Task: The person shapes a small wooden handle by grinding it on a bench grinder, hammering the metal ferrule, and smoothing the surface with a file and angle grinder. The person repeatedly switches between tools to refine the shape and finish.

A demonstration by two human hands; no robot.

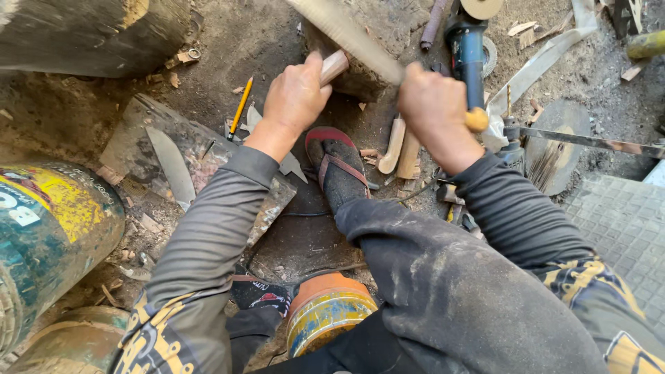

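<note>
One orange tin [325,308] nearest; left hand [296,93] clenches wooden piece [334,66], right hand [435,104] clenches one rasp [350,33].

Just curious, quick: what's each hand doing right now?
Left hand: closed on a wooden piece.
Right hand: closed on the rasp's handle.

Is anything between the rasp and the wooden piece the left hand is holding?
Nothing visible. The left hand grips the wooden piece on the block, and the rasp, held by the right hand, lies directly across it.
</note>
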